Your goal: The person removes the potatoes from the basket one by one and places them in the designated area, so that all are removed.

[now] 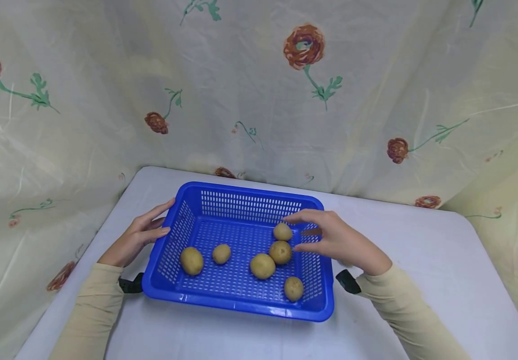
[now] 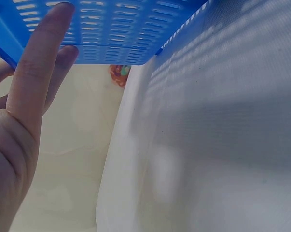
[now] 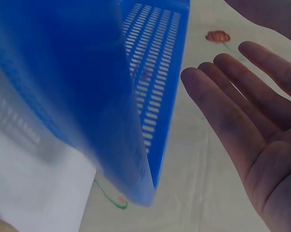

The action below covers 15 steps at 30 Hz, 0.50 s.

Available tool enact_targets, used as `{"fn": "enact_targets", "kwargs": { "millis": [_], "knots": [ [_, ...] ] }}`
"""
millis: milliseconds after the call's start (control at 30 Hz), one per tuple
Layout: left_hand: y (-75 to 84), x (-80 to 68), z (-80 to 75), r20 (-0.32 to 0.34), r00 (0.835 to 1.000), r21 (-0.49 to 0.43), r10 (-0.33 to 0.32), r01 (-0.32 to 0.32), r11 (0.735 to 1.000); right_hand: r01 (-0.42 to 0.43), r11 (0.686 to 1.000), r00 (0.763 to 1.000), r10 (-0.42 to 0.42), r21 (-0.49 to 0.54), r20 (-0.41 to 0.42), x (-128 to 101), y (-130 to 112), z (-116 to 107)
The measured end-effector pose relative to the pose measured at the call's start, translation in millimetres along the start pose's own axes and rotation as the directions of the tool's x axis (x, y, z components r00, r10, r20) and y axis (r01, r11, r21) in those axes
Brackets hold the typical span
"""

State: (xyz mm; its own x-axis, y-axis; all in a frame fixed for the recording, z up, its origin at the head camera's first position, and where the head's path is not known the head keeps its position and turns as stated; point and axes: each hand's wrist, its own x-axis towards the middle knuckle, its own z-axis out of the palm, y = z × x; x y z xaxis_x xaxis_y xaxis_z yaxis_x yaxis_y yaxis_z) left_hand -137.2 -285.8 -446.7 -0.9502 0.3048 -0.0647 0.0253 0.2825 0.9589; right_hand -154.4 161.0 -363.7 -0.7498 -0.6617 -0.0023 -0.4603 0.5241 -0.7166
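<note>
My left hand (image 1: 135, 239) rests flat-fingered against the blue basket's (image 1: 223, 300) left wall, steadying it on the worktop (image 1: 421, 260); my right hand (image 1: 337, 242), fingers relaxed and empty, hovers over six potatoes (image 1: 262, 266).

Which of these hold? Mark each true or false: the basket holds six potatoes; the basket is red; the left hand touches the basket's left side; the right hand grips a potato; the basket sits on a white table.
1. The basket holds six potatoes. True.
2. The basket is red. False: it is blue.
3. The left hand touches the basket's left side. True.
4. The right hand grips a potato. False: its fingers are straight, above the right wall, holding nothing.
5. The basket sits on a white table. True.
</note>
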Motion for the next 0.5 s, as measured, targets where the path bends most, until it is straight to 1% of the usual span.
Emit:
{"fn": "enact_targets", "kwargs": {
  "millis": [167,300,500],
  "knots": [
    [0.5,0.4,0.1,-0.001,1.000,0.005,-0.002,0.002,1.000,0.036,0.999,0.998,-0.037,0.010,0.058,6.0,-3.4,4.3],
    [0.8,0.2,0.0,-0.003,1.000,0.007,-0.003,0.003,1.000,0.041,0.999,0.995,-0.042,0.016,0.091,9.0,-6.5,5.8],
    [1.0,0.1,0.2,-0.003,1.000,0.010,-0.004,0.004,1.000,0.050,0.999,0.992,-0.047,-0.021,0.117,12.7,-12.3,9.0]
  ]
}}
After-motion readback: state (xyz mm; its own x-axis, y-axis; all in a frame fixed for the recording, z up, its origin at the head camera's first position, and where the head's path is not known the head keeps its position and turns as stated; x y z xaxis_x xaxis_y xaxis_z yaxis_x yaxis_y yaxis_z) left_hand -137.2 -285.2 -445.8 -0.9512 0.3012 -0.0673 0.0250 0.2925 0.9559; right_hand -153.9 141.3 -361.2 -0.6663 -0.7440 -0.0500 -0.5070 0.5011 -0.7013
